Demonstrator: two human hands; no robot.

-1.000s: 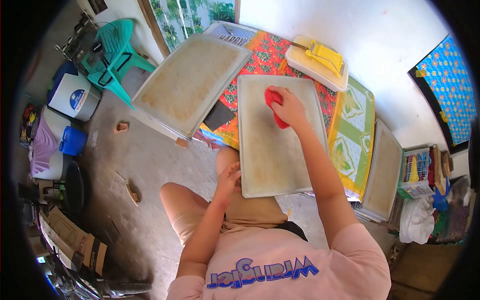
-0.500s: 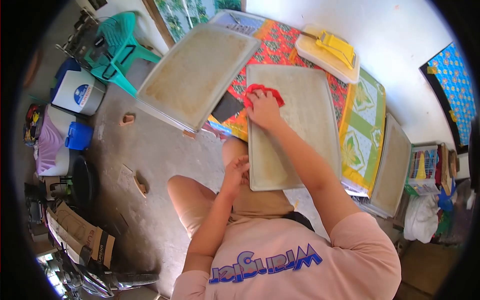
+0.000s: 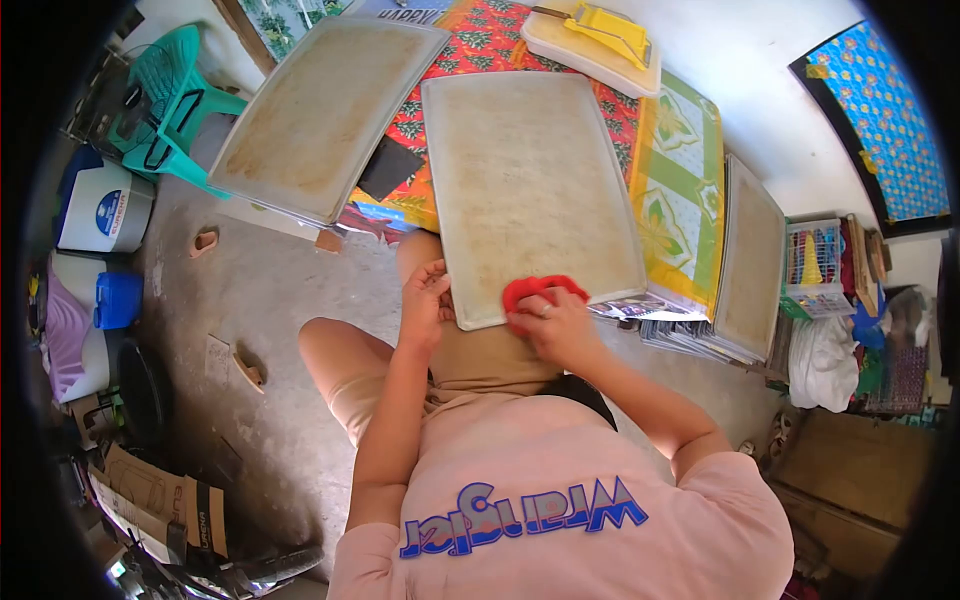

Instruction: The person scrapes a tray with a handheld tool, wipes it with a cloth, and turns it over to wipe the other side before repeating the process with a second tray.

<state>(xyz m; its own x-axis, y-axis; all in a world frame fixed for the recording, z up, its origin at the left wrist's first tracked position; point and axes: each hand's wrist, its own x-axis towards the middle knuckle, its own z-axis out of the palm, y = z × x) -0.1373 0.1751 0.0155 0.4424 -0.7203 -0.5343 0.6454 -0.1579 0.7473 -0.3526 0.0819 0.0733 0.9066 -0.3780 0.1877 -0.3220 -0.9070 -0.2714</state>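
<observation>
In the head view, a large flat tray [image 3: 530, 180] with a raised pale rim and a tan-stained face lies partly on the table, its near end over my lap. My right hand [image 3: 560, 325] presses a bunched red cloth [image 3: 545, 287] onto the tray's near edge. Close to the near left corner, my left hand [image 3: 428, 303] grips the tray's side, some fingers hidden by the rim. A similar tray [image 3: 325, 115] rests to the left on a stack. Between the two trays lies a dark square piece [image 3: 390, 168].
A patterned cloth [image 3: 485, 45] covers the table. On it stands a white container [image 3: 590, 50] with a yellow tool [image 3: 612, 32] on top. More trays [image 3: 748, 250] are stacked at right. A green chair [image 3: 180, 110] and a blue jug [image 3: 118, 299] stand at left.
My right hand has drawn the red cloth from the tray's far left part down to its near edge. My left hand stays at the tray's left side. The camera view has shifted.
</observation>
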